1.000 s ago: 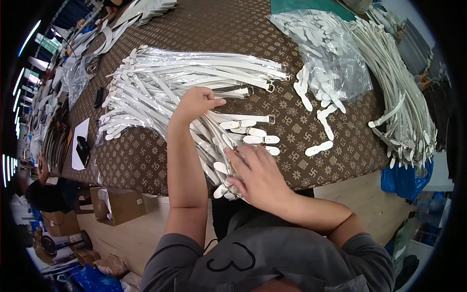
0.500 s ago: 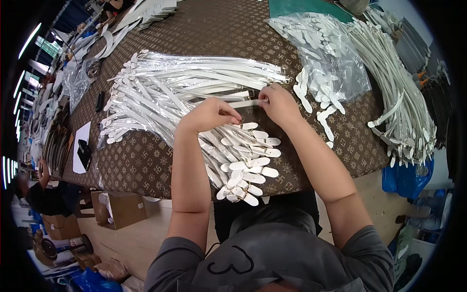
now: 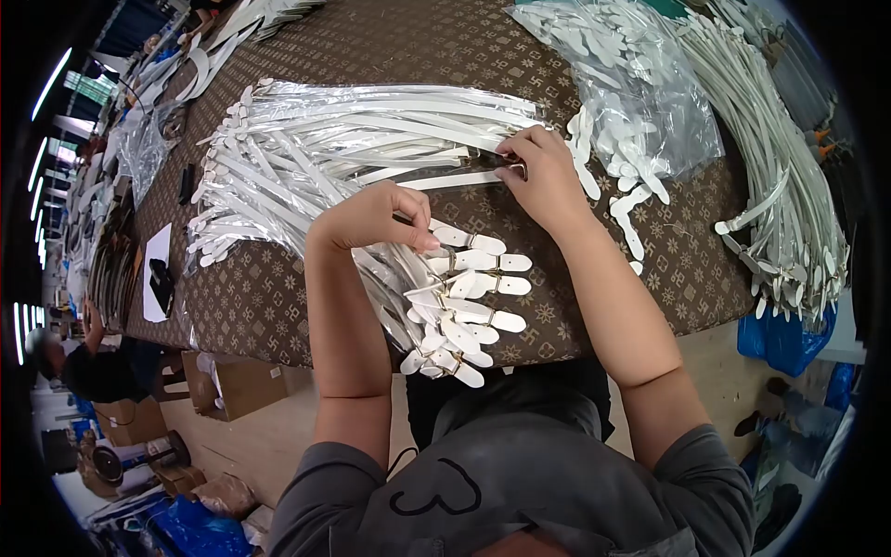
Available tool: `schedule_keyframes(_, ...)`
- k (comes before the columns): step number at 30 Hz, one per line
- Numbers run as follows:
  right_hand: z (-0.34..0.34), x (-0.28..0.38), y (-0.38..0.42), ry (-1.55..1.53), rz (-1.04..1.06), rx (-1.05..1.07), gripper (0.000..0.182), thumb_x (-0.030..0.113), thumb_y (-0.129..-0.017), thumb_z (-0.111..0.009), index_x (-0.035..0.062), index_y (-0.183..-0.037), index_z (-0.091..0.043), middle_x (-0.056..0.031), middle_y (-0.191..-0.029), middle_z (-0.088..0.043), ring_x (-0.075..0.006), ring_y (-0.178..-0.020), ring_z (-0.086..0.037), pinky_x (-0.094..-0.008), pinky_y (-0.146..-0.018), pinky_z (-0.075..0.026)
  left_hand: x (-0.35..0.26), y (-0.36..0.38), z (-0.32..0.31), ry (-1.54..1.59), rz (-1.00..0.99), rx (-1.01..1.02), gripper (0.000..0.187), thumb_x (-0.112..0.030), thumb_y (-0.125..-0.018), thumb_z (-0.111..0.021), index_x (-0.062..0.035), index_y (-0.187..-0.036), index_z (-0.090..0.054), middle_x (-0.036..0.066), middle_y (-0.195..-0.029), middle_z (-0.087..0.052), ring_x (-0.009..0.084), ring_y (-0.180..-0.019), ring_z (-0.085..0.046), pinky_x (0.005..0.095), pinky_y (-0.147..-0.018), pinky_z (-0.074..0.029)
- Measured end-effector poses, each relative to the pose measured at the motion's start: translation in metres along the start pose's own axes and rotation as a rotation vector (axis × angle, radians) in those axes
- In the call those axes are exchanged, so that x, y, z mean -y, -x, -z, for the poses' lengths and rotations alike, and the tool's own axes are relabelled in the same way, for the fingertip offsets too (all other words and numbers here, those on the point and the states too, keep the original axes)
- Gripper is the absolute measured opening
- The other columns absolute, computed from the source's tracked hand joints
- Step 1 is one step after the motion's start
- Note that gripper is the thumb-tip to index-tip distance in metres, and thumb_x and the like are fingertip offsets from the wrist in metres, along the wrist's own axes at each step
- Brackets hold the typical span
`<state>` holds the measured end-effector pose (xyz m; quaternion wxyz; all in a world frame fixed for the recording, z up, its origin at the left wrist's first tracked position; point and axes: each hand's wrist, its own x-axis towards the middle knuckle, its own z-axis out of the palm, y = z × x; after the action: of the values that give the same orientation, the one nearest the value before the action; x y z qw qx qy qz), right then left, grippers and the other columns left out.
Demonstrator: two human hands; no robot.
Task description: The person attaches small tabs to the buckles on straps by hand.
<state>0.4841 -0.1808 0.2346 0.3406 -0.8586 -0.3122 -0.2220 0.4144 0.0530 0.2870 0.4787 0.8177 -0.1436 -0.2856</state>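
Note:
My left hand (image 3: 380, 218) is bent over the near end of a bunch of white straps with buckles (image 3: 464, 306), thumb and fingers close together at the topmost one; what lies between the fingertips is hidden. My right hand (image 3: 538, 172) pinches the right end of a white strap (image 3: 459, 180), its fingers curled near a small metal buckle. A large pile of white straps (image 3: 278, 176), partly wrapped in clear plastic, spreads left of and beyond both hands.
Patterned brown cloth (image 3: 269, 320) covers the table. A plastic bag of white pieces (image 3: 640, 102) lies at right, beside a long bundle of straps (image 3: 761, 176). A black phone (image 3: 161, 286) is at left. Cardboard boxes (image 3: 246, 385) stand on the floor, and a person (image 3: 97, 371) is at far left.
My left hand has moved slightly left and down, near the buckled ends. My right hand has shifted a little, its fingers more spread over the strap end. The camera view has shifted slightly.

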Motion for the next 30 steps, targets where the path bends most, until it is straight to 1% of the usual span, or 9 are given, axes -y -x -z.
schedule_keyframes(5, 0.017, 0.014, -0.004, -0.205, -0.159, 0.28, 0.016, 0.007, -0.073, -0.07, 0.0015, -0.087, -0.064, -0.0094, -0.079, -0.061, -0.0196, -0.072, -0.06, -0.0305, -0.065, -0.048, 0.008, 0.006, 0.006, 0.095, -0.029, 0.036, 0.011, -0.009, -0.071, -0.074, -0.0004, -0.069, -0.067, 0.002, -0.067, -0.061, 0.0068, -0.064, -0.053, 0.022, -0.057, -0.041)
schedule_keyframes(8, 0.024, 0.027, -0.004, -0.338, -0.374, 0.802, 0.018, 0.008, -0.074, -0.071, 0.0006, -0.088, -0.064, -0.0091, -0.075, -0.062, -0.0173, -0.066, -0.059, -0.0282, -0.061, -0.047, 0.001, 0.011, 0.005, 0.216, 0.135, -0.025, 0.011, -0.008, -0.071, -0.074, 0.0005, -0.072, -0.067, 0.003, -0.066, -0.062, 0.0064, -0.058, -0.054, 0.0203, -0.052, -0.041)
schedule_keyframes(9, 0.024, 0.03, -0.001, -0.34, -0.373, 0.802, 0.018, 0.008, -0.074, -0.071, 0.0006, -0.088, -0.064, -0.0091, -0.075, -0.062, -0.0173, -0.066, -0.059, -0.0282, -0.061, -0.047, -0.001, 0.011, 0.005, 0.278, 0.212, -0.054, 0.011, -0.007, -0.071, -0.074, 0.001, -0.074, -0.067, 0.003, -0.065, -0.062, 0.0062, -0.055, -0.055, 0.0194, -0.049, -0.042)
schedule_keyframes(12, 0.02, 0.037, 0.007, -0.486, -0.299, 0.887, 0.019, 0.009, -0.074, -0.072, 0.0001, -0.089, -0.064, -0.0064, -0.071, -0.062, -0.0134, -0.061, -0.057, -0.0264, -0.059, -0.045, 0.002, 0.009, 0.005, 0.297, 0.191, -0.053, 0.012, -0.006, -0.072, -0.073, 0.0018, -0.077, -0.067, 0.004, -0.064, -0.063, 0.006, -0.051, -0.055, 0.0181, -0.045, -0.042)
schedule_keyframes(17, 0.015, 0.035, 0.008, -0.661, -0.348, 0.828, 0.016, 0.008, -0.076, -0.07, 0.0002, -0.089, -0.064, -0.0017, -0.07, -0.06, -0.009, -0.061, -0.054, -0.0247, -0.058, -0.046, 0.002, 0.007, 0.007, 0.27, 0.164, -0.001, 0.014, -0.005, -0.072, -0.072, 0.0018, -0.083, -0.066, 0.004, -0.063, -0.062, 0.0053, -0.049, -0.055, 0.0179, -0.044, -0.042)
schedule_keyframes(21, 0.016, 0.034, 0.002, -0.935, -0.578, 0.762, 0.01, 0.005, -0.079, -0.067, 0.0003, -0.088, -0.064, 0.0018, -0.069, -0.058, -0.0056, -0.062, -0.052, -0.0229, -0.06, -0.046, 0.0, 0.005, 0.005, 0.245, 0.177, 0.004, 0.017, -0.008, -0.074, -0.071, 0.0, -0.088, -0.065, 0.0, -0.06, -0.06, 0.0043, -0.05, -0.054, 0.018, -0.045, -0.04)
schedule_keyframes(25, 0.018, 0.033, 0.001, -0.95, -0.551, 0.831, 0.012, 0.002, -0.081, -0.064, 0.0008, -0.092, -0.066, 0.001, -0.074, -0.061, -0.0049, -0.065, -0.054, -0.0216, -0.062, -0.047, 0.0, 0.004, 0.004, 0.254, 0.149, 0.006, 0.019, -0.007, -0.074, -0.071, -0.0002, -0.09, -0.064, -0.001, -0.06, -0.058, 0.0032, -0.051, -0.053, 0.0173, -0.047, -0.039)
schedule_keyframes(28, 0.025, 0.038, 0.001, -0.923, -0.34, 1.029, 0.019, 0.0, -0.082, -0.061, 0.0023, -0.099, -0.066, -0.0015, -0.081, -0.065, -0.0059, -0.072, -0.057, -0.0217, -0.067, -0.047, 0.007, 0.001, 0.004, 0.229, 0.109, 0.01, 0.02, -0.007, -0.074, -0.071, -0.0008, -0.091, -0.063, -0.002, -0.061, -0.058, 0.0019, -0.056, -0.052, 0.0167, -0.051, -0.039)
schedule_keyframes(30, 0.024, 0.036, 0.003, -0.931, -0.284, 1.053, 0.021, -0.001, -0.082, -0.06, 0.0031, -0.101, -0.066, -0.002, -0.082, -0.065, -0.0063, -0.074, -0.057, -0.0218, -0.068, -0.047, 0.011, -0.002, 0.003, 0.217, 0.089, 0.011, 0.02, -0.007, -0.074, -0.07, -0.0011, -0.092, -0.063, -0.002, -0.062, -0.058, 0.0012, -0.058, -0.052, 0.0164, -0.053, -0.039)
